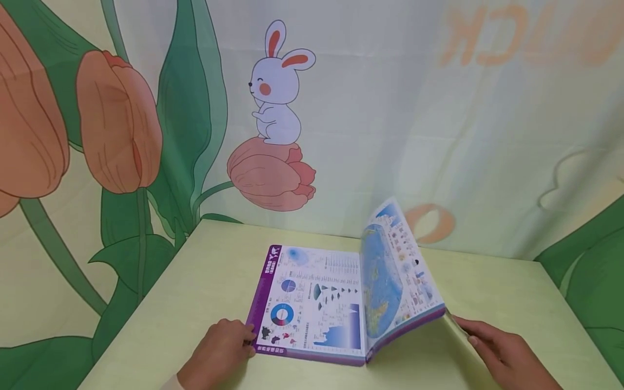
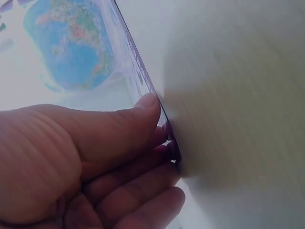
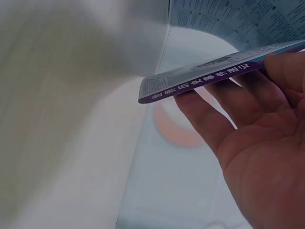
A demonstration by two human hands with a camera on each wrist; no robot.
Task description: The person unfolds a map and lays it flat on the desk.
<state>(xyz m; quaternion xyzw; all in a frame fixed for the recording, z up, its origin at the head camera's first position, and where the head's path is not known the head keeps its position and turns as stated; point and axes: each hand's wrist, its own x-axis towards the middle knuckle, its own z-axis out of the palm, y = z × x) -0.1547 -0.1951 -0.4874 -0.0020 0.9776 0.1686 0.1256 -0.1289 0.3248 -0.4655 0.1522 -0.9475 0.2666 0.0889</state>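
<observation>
A folding world map (image 1: 336, 314) with stiff, purple-edged panels stands partly opened on the table. Its left panel, printed with charts, lies about flat, while the panel with the blue map (image 1: 382, 281) tilts up at the right. At the lower left corner, my left hand (image 1: 221, 346) pinches the purple edge; the left wrist view shows the thumb (image 2: 126, 126) above and the fingers underneath. My right hand (image 1: 504, 349) pinches the thin edge of another panel behind the tilted one. In the right wrist view, this raised panel (image 3: 205, 76) rests between thumb and fingers.
The pale green table (image 1: 185, 292) reaches back to a hanging curtain (image 1: 380, 108) printed with a rabbit, tulips and leaves. The map's upright part stands near the table's back edge.
</observation>
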